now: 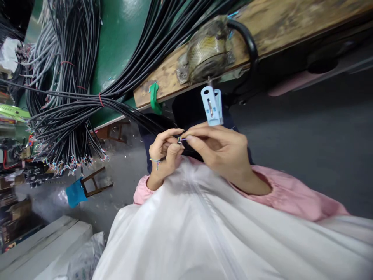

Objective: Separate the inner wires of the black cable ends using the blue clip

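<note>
Close to my lap, my left hand [166,151] pinches the end of a black cable, where thin coloured wires [180,139] stick out between thumb and fingers. My right hand [224,153] has its thumb and forefinger closed on one of those wires, bluish-purple in colour. More coloured wire ends [157,161] show at the heel of my left hand. Black cables [148,121] run from the bench down to my left hand. A light blue clothes peg [212,107] hangs just above my right hand, on a metal shaft from a motor-like unit.
The tape-wrapped unit [208,50] sits on a wooden board [279,29], with a green clip [155,98] at the board's left end. Bundles of black cables [74,50] tied with red bands cover part of the green table [121,35]. A stool [94,184] stands on the floor.
</note>
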A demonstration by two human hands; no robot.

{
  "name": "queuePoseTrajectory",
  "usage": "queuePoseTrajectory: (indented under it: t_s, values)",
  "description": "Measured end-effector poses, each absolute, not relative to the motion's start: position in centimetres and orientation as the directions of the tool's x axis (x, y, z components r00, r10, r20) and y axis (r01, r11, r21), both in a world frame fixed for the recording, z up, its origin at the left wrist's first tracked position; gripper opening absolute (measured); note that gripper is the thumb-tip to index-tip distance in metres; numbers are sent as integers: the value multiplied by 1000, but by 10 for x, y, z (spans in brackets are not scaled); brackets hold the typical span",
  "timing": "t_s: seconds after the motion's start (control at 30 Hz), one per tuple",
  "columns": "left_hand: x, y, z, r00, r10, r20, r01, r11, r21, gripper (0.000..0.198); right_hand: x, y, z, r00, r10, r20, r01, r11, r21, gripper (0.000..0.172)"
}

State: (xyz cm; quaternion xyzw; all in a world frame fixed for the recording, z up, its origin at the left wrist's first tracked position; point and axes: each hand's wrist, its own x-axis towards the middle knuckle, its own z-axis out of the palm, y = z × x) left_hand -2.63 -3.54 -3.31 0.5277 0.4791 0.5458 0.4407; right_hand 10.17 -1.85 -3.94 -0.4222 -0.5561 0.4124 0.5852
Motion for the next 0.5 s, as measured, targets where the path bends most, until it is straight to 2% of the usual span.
queuePoseTrajectory:
  t_s: [0.1,0.2,0.3,0.4,0.5]
  values:
    - [-30,-36,-35,-5,994,112,-55,-112,992,29,106,-17,-39,27,952,305,-27,305,-952,14]
    - [-33,-35,-33,6,1000,20,-20,-20,1000,42,106,-17,-38,9,936,351,-28,351,-936,12]
    - [-35,-34,-28,-5,998,-60,-8,60,998,49,103,-17,-38,30,904,426,66,423,-904,11]
    - [-35,-33,-26,-13,998,-65,-78,64,995,43,101,-18,-40,67,840,539,217,515,-829,15]
    - [-34,-33,-25,-20,998,-53,-133,49,990,38,101,-18,-45,86,706,703,299,654,-694,19]
